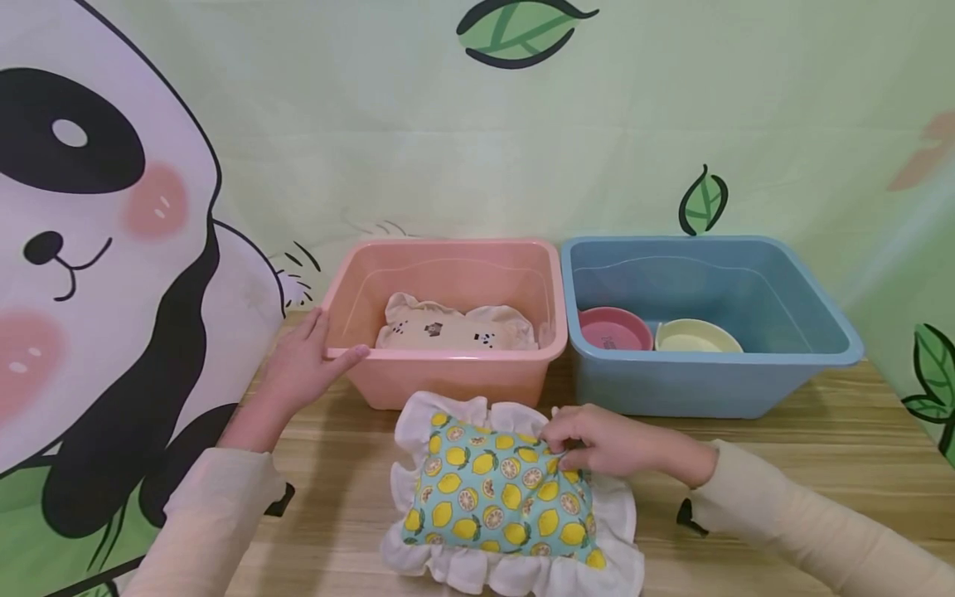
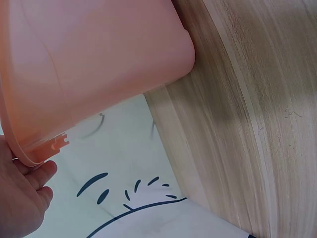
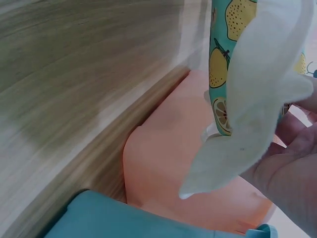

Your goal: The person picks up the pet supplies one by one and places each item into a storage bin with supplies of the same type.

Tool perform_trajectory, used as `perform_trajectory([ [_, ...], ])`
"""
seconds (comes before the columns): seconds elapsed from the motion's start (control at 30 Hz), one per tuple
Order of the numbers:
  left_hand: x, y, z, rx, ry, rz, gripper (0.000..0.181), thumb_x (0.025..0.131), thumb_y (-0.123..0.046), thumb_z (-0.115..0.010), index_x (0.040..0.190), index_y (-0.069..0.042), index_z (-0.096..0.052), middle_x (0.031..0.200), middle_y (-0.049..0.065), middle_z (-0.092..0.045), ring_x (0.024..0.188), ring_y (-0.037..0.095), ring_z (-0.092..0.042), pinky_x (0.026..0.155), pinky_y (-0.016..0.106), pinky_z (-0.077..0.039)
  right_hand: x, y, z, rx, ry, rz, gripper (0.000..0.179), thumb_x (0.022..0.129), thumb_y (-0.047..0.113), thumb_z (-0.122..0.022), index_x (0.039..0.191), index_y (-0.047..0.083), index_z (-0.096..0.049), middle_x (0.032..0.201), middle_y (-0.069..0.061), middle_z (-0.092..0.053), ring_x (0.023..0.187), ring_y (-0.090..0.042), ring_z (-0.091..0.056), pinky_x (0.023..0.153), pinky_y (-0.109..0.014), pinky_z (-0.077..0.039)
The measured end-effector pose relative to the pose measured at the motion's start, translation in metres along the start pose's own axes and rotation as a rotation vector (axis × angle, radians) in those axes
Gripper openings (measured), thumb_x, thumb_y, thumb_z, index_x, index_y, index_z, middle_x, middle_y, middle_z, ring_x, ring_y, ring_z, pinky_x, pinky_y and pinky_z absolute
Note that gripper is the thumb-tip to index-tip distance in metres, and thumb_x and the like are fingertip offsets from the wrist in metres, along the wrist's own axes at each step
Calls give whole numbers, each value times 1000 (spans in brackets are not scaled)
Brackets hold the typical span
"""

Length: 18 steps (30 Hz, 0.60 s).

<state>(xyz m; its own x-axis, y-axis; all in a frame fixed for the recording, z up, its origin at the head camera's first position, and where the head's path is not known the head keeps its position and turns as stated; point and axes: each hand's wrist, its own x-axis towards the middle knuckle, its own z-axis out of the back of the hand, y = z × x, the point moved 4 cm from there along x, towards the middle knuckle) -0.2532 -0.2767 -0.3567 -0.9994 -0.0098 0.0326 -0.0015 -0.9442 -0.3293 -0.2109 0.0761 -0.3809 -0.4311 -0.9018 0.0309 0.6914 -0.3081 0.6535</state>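
Observation:
My left hand (image 1: pixel 302 356) grips the left front corner of a pink plastic tub (image 1: pixel 448 380), thumb along the front rim and fingers down the outer side. In the left wrist view its fingertips (image 2: pixel 43 173) curl under the tub's lip. A small pillow (image 1: pixel 496 489) with a lemon print on teal and a white ruffled border is in front of the tub. My right hand (image 1: pixel 608 439) pinches this pillow near its upper right corner; in the right wrist view the pillow's ruffle (image 3: pixel 247 134) covers part of the fingers. Inside the pink tub lies a cream ruffled pillow (image 1: pixel 455 327) with small animal faces.
Right beside the pink tub stands a blue tub (image 1: pixel 709 385). It contains a pink round dish (image 1: pixel 615 328) and a pale yellow one (image 1: pixel 697 335). Both tubs stand on a wood-grain table (image 1: pixel 328 481), against a green backdrop (image 1: pixel 358 108) with a panda and leaves.

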Motion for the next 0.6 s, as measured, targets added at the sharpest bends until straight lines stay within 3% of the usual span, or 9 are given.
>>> perform_trajectory([
  [0.1,0,0,0,3,-3,0,100,77,-71,-38,141,-1,-7,146,22,-12,128,45,-21,97,61,-25,0,2,3,-14,-6,4,27,77,2,-64,65,11,-41,63,3,-35,69,-3,-38,90,-25,-38],
  [0.23,-1,-1,0,3,-8,-9,99,78,-69,-38,141,1,-8,146,23,-12,128,45,-21,98,60,-25,-1,4,7,-2,-12,6,27,77,2,-64,65,11,-41,64,3,-34,69,-3,-38,81,-23,-43],
  [0.33,0,-1,0,5,-9,-12,99,78,-69,-38,141,1,-9,146,23,-12,128,45,-21,98,60,-25,-2,5,10,20,-19,11,27,78,3,-64,65,11,-42,64,4,-35,69,-4,-39,63,-19,-39],
  [0.6,0,0,0,6,-11,-13,99,78,-70,-38,141,1,-9,146,23,-12,128,45,-21,98,60,-24,0,10,16,35,-41,79,25,78,2,-63,66,11,-43,70,3,-41,70,-4,-43,61,-17,-41],
])
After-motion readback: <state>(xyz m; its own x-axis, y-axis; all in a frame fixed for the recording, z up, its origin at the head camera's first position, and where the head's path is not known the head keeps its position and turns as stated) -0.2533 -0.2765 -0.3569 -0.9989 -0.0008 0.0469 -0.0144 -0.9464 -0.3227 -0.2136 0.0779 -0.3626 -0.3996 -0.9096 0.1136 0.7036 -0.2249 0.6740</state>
